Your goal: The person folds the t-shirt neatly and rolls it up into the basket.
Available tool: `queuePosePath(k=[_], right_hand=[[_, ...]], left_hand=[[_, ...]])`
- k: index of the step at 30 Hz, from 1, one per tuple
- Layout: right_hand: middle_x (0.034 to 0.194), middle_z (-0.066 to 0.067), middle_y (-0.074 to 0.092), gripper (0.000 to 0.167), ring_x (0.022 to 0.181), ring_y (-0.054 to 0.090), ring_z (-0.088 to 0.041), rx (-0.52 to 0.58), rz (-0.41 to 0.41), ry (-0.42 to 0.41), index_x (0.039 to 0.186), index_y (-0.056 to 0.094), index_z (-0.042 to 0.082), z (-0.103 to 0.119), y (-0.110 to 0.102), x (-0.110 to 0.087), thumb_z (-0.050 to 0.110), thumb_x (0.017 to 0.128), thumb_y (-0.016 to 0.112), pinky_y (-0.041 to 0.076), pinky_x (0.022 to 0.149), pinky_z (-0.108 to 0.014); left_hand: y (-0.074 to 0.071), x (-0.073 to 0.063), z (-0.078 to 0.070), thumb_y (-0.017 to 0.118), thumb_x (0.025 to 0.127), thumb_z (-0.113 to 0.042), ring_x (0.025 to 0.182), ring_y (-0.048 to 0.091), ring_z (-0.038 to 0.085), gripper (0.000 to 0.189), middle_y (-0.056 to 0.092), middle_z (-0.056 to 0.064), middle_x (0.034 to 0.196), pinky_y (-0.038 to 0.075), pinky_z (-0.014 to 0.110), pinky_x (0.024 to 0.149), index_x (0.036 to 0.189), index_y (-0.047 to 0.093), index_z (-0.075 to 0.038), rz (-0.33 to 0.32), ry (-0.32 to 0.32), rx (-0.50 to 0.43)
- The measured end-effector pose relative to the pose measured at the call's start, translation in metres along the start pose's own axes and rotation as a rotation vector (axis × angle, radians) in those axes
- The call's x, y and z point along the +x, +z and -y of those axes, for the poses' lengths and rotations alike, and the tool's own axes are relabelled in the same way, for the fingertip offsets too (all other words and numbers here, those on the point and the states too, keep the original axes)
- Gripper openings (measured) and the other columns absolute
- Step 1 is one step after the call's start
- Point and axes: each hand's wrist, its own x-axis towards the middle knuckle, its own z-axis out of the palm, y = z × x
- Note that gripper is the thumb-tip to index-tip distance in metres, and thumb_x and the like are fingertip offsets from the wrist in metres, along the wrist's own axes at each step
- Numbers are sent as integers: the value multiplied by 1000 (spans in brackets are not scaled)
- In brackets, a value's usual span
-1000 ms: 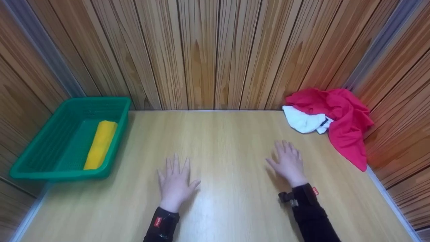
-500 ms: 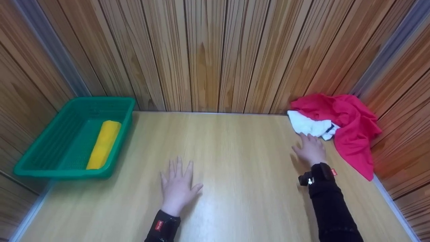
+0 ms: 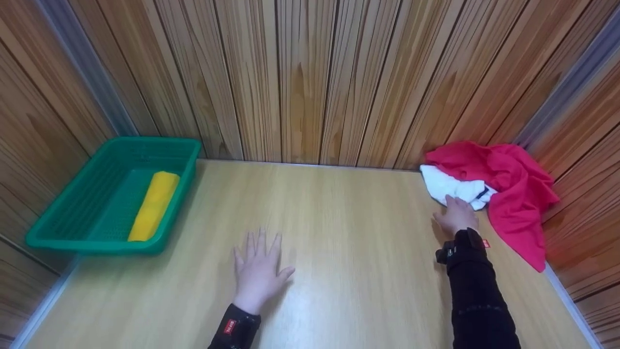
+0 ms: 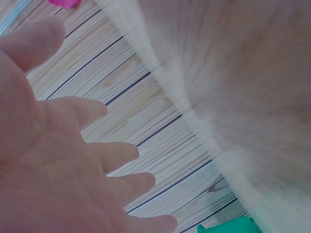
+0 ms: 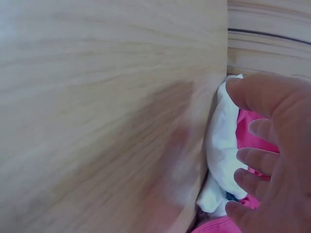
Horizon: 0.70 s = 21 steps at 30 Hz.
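Observation:
My right hand is at the near edge of a white cloth, its fingers partly bent over it and no cloth gripped between them. In the right wrist view, the thumb and fingers are apart in front of the white cloth. A crumpled red cloth lies beside and behind the white one in the far right corner. My left hand is spread over the tabletop near the middle, holding nothing; its straight, separated fingers also show in the left wrist view.
A green plastic basket stands at the left, with a rolled or folded yellow cloth inside along its right side. Wood-panelled walls enclose the back and both sides of the wooden table.
My right hand has moved forward and right, from the bare tabletop to the white cloth. The left hand has stayed almost in place. The head view has shifted slightly.

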Motion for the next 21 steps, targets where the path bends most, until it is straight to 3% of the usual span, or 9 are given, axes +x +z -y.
queuePosePath(k=[11, 16, 21], right_hand=[[152, -39, 16, 72, 139, 16, -55, -17, 156, 81, 151, 12, -11, -8, 3, 4, 22, 98, 47, 20, 108, -68], [142, -39, 31, 58, 131, 28, -58, -81, 63, 37, 145, 30, -12, -11, 5, 1, 17, 97, 46, 30, 99, -71], [130, -36, 45, 43, 122, 39, -55, -62, -26, 44, 131, 50, -10, -16, 7, 0, 10, 93, 49, 38, 91, -68]], left_hand=[[0, -2, -2, 70, 83, -55, 144, 13, 50, 84, 20, 23, 159, 6, 73, 107, 151, 40, -15, 3, 10, -4], [1, -1, -4, 70, 83, -55, 144, 13, 50, 84, 19, 22, 160, 7, 73, 108, 152, 39, -16, 12, 3, -5], [2, 0, -4, 71, 83, -54, 144, 15, 49, 84, 20, 23, 159, 8, 74, 107, 151, 40, -15, 10, 4, 1]])
